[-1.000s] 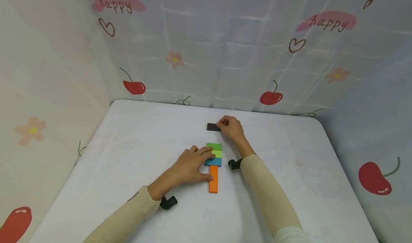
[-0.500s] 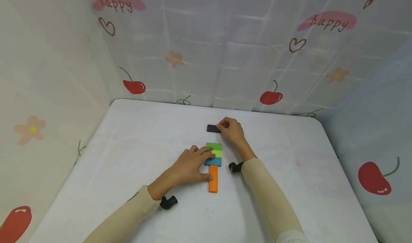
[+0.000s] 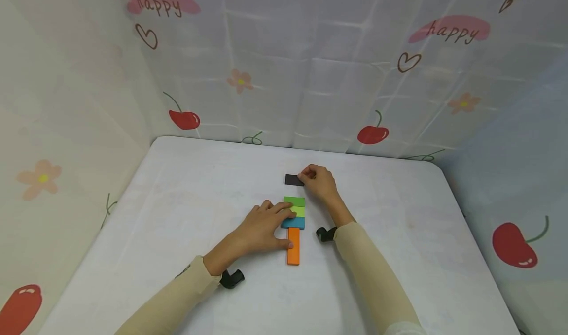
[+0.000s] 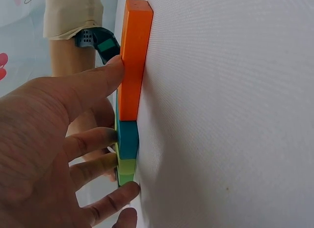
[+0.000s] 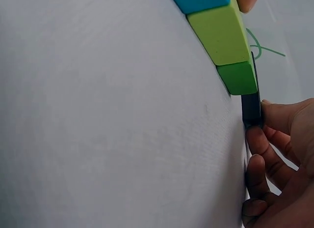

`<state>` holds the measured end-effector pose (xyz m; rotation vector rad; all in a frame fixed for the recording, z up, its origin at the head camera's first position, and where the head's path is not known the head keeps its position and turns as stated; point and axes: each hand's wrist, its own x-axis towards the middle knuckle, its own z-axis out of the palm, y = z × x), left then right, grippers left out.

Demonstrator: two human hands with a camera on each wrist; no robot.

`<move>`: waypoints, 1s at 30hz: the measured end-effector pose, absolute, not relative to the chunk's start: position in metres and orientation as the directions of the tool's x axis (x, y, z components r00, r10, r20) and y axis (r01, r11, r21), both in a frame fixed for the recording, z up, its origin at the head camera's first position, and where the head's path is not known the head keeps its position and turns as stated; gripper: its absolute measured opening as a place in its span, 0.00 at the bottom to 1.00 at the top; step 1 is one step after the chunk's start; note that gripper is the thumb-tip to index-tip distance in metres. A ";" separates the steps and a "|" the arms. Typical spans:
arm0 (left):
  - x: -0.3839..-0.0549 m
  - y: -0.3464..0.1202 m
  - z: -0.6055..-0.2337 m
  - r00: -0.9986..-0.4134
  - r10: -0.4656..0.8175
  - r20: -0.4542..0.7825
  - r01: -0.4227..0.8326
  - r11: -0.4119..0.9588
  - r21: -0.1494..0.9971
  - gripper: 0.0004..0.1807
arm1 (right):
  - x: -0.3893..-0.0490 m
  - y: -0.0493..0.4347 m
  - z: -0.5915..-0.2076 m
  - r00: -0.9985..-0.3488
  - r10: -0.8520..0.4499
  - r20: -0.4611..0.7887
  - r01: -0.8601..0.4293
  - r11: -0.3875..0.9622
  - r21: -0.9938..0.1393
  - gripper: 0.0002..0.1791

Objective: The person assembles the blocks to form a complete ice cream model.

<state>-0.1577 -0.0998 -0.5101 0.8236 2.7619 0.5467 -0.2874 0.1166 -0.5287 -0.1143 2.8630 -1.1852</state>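
Note:
Four-sided wooden-looking blocks lie in a line on the table: an orange block [image 3: 294, 257] lengthwise, then a blue block [image 3: 298, 222], a lime block [image 3: 300, 212] and a green block [image 3: 294, 201] crosswise, side by side. My left hand [image 3: 261, 230] rests on them with fingers spread. Its thumb touches the orange block, while fingertips lie on the blue and lime ones, as the left wrist view also shows. Beyond the green block, my right hand [image 3: 321, 183] pinches the right end of a black block [image 3: 291, 180] between thumb and fingers. A gap separates black from green.
The white table [image 3: 399, 256] has its far edge against a printed curtain [image 3: 310, 79]. Curtains also hang at left and right. A black wrist camera [image 3: 232, 279] sits under the left sleeve, another black camera [image 3: 326, 234] under the right one.
My right hand has slid the black block slightly nearer to the green block, narrowing the gap. My left hand and the other blocks have stayed in place.

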 end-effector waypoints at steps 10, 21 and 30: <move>-0.159 -0.100 -0.512 -0.822 0.563 -0.082 0.487 0.771 0.411 0.41 | -0.281 0.119 -0.530 -0.996 -0.093 -0.001 -0.065 0.695 -0.716 0.11; -0.160 -0.100 -0.514 -0.821 0.566 -0.076 0.491 0.767 0.412 0.41 | -0.272 0.121 -0.531 -0.994 -0.112 0.006 -0.082 0.694 -0.715 0.11; -0.160 -0.100 -0.514 -0.821 0.566 -0.081 0.490 0.769 0.410 0.41 | -0.267 0.121 -0.531 -0.992 -0.123 0.009 -0.092 0.695 -0.714 0.10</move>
